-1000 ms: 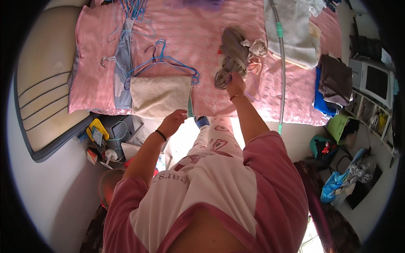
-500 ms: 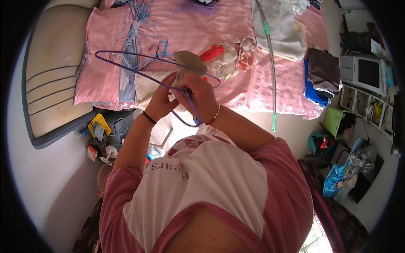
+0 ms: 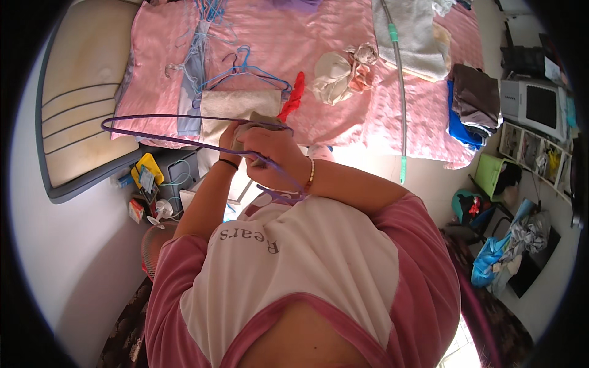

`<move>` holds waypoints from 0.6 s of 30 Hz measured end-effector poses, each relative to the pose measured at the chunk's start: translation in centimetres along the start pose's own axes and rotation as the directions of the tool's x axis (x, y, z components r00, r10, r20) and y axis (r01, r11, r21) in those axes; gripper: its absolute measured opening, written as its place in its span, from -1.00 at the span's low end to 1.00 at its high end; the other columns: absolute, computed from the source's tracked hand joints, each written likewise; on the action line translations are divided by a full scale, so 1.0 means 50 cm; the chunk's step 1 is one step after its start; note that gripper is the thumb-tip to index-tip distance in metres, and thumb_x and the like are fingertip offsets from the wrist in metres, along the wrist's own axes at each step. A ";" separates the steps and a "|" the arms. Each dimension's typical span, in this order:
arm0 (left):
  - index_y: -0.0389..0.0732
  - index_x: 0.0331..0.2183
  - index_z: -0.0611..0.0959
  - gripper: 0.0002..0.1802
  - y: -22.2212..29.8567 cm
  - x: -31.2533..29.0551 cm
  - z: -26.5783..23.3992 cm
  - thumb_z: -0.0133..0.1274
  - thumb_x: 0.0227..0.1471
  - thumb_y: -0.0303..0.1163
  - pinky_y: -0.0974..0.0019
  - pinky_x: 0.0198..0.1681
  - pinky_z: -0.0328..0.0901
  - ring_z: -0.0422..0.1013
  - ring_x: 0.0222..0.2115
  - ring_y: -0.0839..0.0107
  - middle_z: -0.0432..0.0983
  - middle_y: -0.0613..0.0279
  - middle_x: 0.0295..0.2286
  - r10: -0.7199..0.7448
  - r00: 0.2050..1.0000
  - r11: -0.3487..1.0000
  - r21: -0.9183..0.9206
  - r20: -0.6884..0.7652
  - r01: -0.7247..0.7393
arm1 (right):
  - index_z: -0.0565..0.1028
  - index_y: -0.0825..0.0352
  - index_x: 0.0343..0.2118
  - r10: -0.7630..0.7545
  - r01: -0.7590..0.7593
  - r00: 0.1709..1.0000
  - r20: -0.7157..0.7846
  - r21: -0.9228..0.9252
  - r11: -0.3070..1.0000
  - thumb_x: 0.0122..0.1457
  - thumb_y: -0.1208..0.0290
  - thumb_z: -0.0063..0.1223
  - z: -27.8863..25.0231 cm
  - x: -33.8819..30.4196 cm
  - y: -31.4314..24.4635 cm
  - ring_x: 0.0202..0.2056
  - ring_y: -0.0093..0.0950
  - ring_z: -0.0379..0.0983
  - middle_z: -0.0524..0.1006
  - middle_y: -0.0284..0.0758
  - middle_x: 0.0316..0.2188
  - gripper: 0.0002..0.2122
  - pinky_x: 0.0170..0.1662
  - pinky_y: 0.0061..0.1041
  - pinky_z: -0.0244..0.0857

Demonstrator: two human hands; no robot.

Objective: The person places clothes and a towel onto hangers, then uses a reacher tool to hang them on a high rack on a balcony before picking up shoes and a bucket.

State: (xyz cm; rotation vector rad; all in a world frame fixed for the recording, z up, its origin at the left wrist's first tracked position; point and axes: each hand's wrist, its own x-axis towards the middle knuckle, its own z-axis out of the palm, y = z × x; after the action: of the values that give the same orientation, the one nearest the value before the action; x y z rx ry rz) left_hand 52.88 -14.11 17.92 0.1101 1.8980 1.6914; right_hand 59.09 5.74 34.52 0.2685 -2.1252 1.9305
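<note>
Right hand (image 3: 274,153) grips purple hanger (image 3: 161,140) and cloth (image 3: 257,120).

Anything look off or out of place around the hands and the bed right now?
Nothing looks damaged or spilled. Both hands, left hand and right hand, grip a small grey-beige cloth against a thin purple wire hanger. The only untidy spot is a crumpled pale heap of garments on the pink bedspread.

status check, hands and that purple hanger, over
Left hand and right hand both closed on a grey garment at the purple hanger. Hanger held above the bed edge. Red cloth just beyond; nothing blocking.
</note>
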 end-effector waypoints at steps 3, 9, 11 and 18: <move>-0.19 -0.24 0.48 -0.73 -0.155 0.030 -0.071 0.03 -0.08 -0.44 0.39 -0.27 0.32 0.43 -0.33 0.36 0.50 0.16 -0.34 -0.100 0.982 0.995 -0.007 -0.159 0.100 | 0.40 0.31 -0.44 -0.089 0.088 0.994 -0.063 -0.020 0.996 -0.19 0.64 0.00 -0.031 0.003 -0.015 -0.60 -0.35 0.26 0.39 -0.31 -0.56 -0.82 -0.51 -0.49 0.20; -0.19 -0.24 0.49 -0.67 0.130 0.112 0.062 0.04 -0.18 -0.44 0.20 -0.23 0.30 0.40 -0.26 0.04 0.48 -0.04 -0.34 0.251 0.945 0.793 0.604 -0.208 -0.078 | 0.24 0.21 -0.53 0.267 -0.141 0.897 -0.353 0.346 0.928 -0.10 0.69 0.02 -0.240 0.036 -0.096 -0.51 -0.72 0.15 0.23 -0.54 -0.55 -0.78 -0.48 -0.68 0.13; -0.20 -0.20 0.48 -0.64 0.178 0.150 0.065 -0.04 -0.15 -0.42 0.08 -0.20 0.27 0.37 -0.23 -0.04 0.47 -0.08 -0.32 0.326 0.941 0.624 0.726 0.094 -0.289 | 0.22 0.22 -0.52 0.007 0.077 0.838 -0.546 0.131 0.988 -0.15 0.77 0.03 -0.315 0.055 -0.143 -0.44 -0.70 0.16 0.23 -0.50 -0.50 -0.71 -0.34 -0.72 0.09; -0.19 -0.08 0.45 -0.63 0.533 0.200 0.165 -0.21 0.13 -0.24 0.23 -0.01 0.21 0.37 -0.15 0.41 0.45 0.23 -0.15 0.311 0.757 0.818 -0.567 0.575 0.095 | 0.35 0.31 -0.47 -0.141 0.157 0.742 -0.655 -0.034 0.987 -0.14 0.80 -0.02 -0.511 0.113 -0.180 -0.32 -0.54 0.35 0.41 -0.36 -0.39 -0.78 -0.16 -0.58 0.22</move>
State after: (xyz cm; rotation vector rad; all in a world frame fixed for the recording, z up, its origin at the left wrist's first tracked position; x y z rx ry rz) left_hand 40.14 2.52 38.86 0.5159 0.8369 1.9006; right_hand 58.15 30.43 46.95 -0.2154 -1.5532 1.6245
